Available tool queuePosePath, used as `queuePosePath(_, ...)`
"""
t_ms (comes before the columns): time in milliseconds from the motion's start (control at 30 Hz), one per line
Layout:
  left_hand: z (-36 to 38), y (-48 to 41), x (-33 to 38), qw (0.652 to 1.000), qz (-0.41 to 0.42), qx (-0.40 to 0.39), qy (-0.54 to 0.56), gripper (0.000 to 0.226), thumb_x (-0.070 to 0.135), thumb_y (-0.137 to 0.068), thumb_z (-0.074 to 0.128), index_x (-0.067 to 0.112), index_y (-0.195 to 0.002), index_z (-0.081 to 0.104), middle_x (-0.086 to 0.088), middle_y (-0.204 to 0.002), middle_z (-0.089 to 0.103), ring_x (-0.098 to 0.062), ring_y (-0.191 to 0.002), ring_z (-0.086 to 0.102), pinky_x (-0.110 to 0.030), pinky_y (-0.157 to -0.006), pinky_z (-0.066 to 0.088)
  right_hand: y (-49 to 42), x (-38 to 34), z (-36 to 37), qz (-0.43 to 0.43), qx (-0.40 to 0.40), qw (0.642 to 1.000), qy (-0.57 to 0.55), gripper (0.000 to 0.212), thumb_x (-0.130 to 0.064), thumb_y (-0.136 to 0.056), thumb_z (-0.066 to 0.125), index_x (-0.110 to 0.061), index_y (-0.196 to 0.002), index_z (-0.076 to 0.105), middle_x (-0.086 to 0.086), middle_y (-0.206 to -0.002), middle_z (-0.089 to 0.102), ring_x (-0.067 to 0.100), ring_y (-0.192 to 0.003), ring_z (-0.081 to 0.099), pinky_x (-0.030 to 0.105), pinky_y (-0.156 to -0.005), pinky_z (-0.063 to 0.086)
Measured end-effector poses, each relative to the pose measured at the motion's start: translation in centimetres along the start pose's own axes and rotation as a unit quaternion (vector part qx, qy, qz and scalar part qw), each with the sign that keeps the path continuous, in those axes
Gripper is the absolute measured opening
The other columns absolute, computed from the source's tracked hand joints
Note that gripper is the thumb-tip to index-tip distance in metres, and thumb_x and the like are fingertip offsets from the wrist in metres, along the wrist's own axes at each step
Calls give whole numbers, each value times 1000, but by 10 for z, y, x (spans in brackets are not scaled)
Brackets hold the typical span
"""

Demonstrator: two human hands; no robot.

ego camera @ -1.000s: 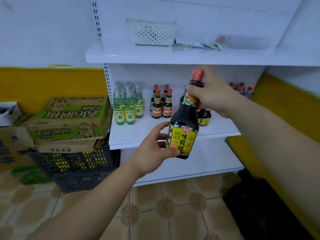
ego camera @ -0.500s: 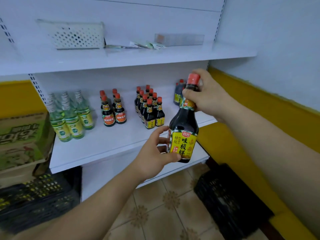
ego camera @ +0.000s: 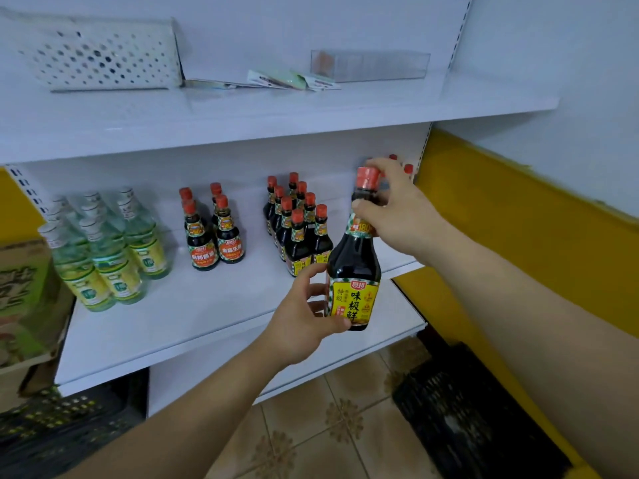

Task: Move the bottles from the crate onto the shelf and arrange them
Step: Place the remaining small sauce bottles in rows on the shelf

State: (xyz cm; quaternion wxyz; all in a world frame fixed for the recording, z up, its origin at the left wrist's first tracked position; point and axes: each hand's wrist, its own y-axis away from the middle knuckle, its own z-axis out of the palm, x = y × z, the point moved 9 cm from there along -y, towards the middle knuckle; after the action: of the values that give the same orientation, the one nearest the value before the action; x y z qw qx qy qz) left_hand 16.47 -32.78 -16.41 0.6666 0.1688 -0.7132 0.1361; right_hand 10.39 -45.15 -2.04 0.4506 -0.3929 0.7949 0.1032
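Dark glass soy-sauce bottle (ego camera: 354,264) with a red cap and a yellow label, held upright in the air just in front of the middle shelf (ego camera: 173,323), near its right end. Right hand (ego camera: 397,216): fingers and thumb curled round the neck just under the cap. Left hand (ego camera: 304,319): thumb and fingers wrapped round the lower body at the label.

On the shelf, left to right:
- a cluster of clear bottles (ego camera: 103,250) with green-yellow labels
- 4 orange-labelled bottles (ego camera: 214,233), small and dark
- a tight block of yellow-labelled bottles (ego camera: 297,229), just behind the held one
- more red caps (ego camera: 408,168), partly hidden behind the right hand

Black crate (ego camera: 466,426) on the tiled floor, lower right; its contents cannot be made out. Upper shelf (ego camera: 311,112) carries a white perforated basket (ego camera: 100,57). Cardboard box (ego camera: 20,299) at the left edge.
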Motion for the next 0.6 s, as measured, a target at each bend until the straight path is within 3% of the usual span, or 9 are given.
queuePosePath(133, -11, -43, -31, 998, -24, 46, -41, 82, 3, -74, 76, 57, -116, 31, 1, -120, 57, -17, -103, 63, -42, -86, 55, -41, 27, 21, -27, -34, 999, 28, 52, -24, -90, 61, -33, -133, 34, 2, -110, 58, 25, -98, 62, 50, -91, 52)
queuePosePath(200, -11, -65, -51, 995, -37, 71, -56, 91, 6, -75, 76, 52, -133, 22, 3, -122, 57, -14, -106, 60, -33, -87, 53, -61, 46, 32, -43, -53, 997, 31, 51, -23, -90, 61, -33, -133, 34, 0, -110, 60, 25, -99, 61, 49, -91, 51)
queuePosePath(267, -9, -87, -68, 990, -51, 106, -81, 90, 8, -78, 74, 47, -138, 19, 5, -121, 57, -11, -107, 58, -21, -84, 49, -78, 67, 42, -60, -68, 996, 8, 52, -19, -90, 62, -33, -133, 35, -10, -104, 59, 21, -99, 59, 43, -92, 50)
queuePosePath(367, -7, -119, -90, 979, -68, 162, -103, 82, 9, -78, 72, 49, -131, 24, 5, -116, 59, -15, -106, 57, -32, -89, 49, -101, 100, 57, -73, -101, 991, -38, 54, -12, -90, 62, -31, -134, 38, -18, -102, 55, 14, -98, 57, 29, -88, 47)
queuePosePath(467, -5, -144, -113, 967, -93, 208, -111, 83, 9, -80, 71, 38, -142, 24, 9, -121, 55, -13, -111, 53, -35, -94, 47, -125, 132, 68, -73, -122, 987, -69, 53, -9, -89, 62, -32, -131, 40, -24, -100, 54, 2, -92, 59, 23, -86, 46)
queuePosePath(533, -7, -158, -128, 961, -98, 231, -119, 82, 11, -79, 71, 37, -142, 26, 7, -125, 54, -13, -113, 53, -38, -94, 49, -136, 152, 79, -67, -141, 984, -81, 53, -8, -89, 62, -35, -129, 39, -22, -100, 57, 1, -92, 60, 25, -87, 48)
queuePosePath(600, -9, -170, -145, 954, -113, 247, -125, 80, 11, -80, 71, 36, -141, 27, 6, -123, 55, -14, -111, 55, -38, -91, 51, -141, 168, 93, -69, -171, 980, -79, 55, -9, -89, 62, -38, -129, 38, -15, -106, 59, 11, -100, 62, 33, -93, 50)
